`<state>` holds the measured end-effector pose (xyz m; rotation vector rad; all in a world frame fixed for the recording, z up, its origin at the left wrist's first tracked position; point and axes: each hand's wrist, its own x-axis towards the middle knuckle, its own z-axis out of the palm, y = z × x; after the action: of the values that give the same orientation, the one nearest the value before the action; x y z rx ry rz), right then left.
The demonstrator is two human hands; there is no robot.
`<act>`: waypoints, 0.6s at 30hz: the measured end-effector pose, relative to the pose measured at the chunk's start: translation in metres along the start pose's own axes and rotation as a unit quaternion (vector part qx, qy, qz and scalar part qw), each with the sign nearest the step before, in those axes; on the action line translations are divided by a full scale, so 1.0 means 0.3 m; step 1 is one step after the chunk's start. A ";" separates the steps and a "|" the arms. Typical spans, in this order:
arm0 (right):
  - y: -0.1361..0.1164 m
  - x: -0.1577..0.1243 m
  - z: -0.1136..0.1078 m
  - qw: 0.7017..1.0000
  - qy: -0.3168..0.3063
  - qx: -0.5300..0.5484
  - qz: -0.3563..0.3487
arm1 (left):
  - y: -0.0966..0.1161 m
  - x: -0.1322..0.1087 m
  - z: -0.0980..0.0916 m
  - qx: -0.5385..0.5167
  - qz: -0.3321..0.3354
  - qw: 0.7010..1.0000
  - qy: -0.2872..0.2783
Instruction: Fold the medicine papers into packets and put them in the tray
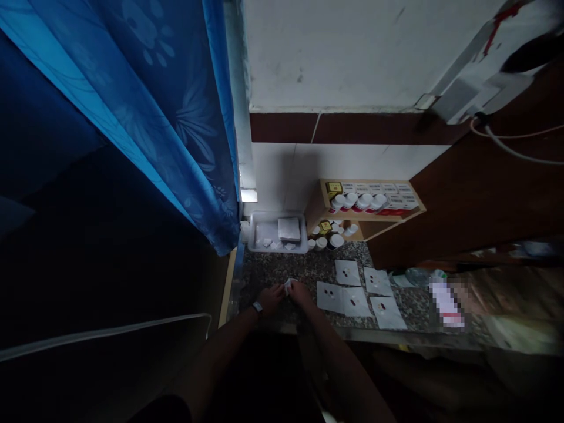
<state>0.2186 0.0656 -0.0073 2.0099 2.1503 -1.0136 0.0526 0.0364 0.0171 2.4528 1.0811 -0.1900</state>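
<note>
A small folded white paper packet (288, 285) is between my two hands, low over the speckled countertop (268, 267). My left hand (270, 298), with a band on its wrist, has its fingers closed at the packet's left edge. From the other side, my right hand (301, 294) grips the packet, its fingers bent around it. To the right of my hands, several square white papers (329, 298) lie flat, with small pills (353, 301) on them. What is inside the folded packet is hidden.
A white plastic tray (252, 232) behind my hands holds a stack of white papers (289, 228) and small folded packets (275, 245). A wooden shelf (315, 207) carries white bottles (363, 202) and medicine boxes (399, 198). A blue curtain (194, 135) hangs at left.
</note>
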 end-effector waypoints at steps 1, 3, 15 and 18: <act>0.001 0.000 0.001 1.000 0.002 0.002 0.005 | 0.003 0.000 -0.004 -0.001 0.001 1.000 -0.002; 0.004 0.000 0.002 1.000 0.006 0.017 0.016 | 0.009 0.002 -0.010 -0.003 0.002 1.000 -0.002; -0.013 0.004 -0.011 0.989 0.053 0.104 0.093 | 0.011 0.029 0.011 0.045 0.005 0.999 -0.007; -0.029 0.016 -0.018 0.986 0.056 0.118 0.102 | 0.000 0.027 0.034 0.060 0.007 0.998 -0.008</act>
<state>0.2123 0.0729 -0.0015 2.3867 1.8977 -1.1997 0.0588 0.0372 0.0057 2.5601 1.0735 -0.2787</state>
